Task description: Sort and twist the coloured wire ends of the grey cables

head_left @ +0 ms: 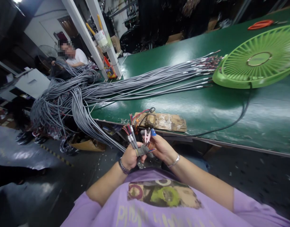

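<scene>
My left hand [130, 156], with a dark bracelet at the wrist, is closed around a few grey cables [133, 142]. Their white-banded ends point up and fan out into thin coloured wires [127, 129]. Facing it, my right hand [163, 148] has a blue cover on the thumb tip and is closed on a small pink clip-like tool [147, 137]. Grey wrapping shows around the fingers between the hands; whether it is tape or finger covers is unclear. Orange and blue wire ends [151, 150] stick out beside the right fingers.
A large bundle of grey cables [135, 82] crosses the green table [196, 110] and droops over its left end. A taped cardboard piece [168, 122] lies at the near edge. A green fan [258, 60] and orange-handled scissors [260, 24] are right. Another person [80, 57] sits far left.
</scene>
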Demonstrator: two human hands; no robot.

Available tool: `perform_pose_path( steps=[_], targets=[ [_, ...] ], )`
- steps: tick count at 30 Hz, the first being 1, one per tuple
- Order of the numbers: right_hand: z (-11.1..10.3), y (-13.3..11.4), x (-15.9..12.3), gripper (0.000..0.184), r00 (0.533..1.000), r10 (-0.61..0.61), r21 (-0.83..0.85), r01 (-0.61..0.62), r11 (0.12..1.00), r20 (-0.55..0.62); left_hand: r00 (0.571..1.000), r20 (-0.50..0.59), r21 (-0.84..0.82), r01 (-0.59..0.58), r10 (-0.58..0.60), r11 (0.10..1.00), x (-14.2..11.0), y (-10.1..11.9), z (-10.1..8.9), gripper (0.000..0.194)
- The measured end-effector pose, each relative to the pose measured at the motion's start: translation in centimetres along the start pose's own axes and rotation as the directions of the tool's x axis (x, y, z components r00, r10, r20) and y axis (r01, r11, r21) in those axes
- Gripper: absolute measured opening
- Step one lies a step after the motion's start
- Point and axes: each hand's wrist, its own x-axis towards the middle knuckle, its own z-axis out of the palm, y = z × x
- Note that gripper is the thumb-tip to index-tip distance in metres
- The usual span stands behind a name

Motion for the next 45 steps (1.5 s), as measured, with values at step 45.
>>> perform_pose_path(
  steps=[45],
  targets=[
    [0.19, 0.09, 0.05, 0.039, 0.996, -0.047, -0.076, 0.041, 0.996, -0.071, 1.000, -0.009, 0.066, 0.013, -0.012, 0.998, -0.05, 0.63, 0.56, 0.046]
  ],
)
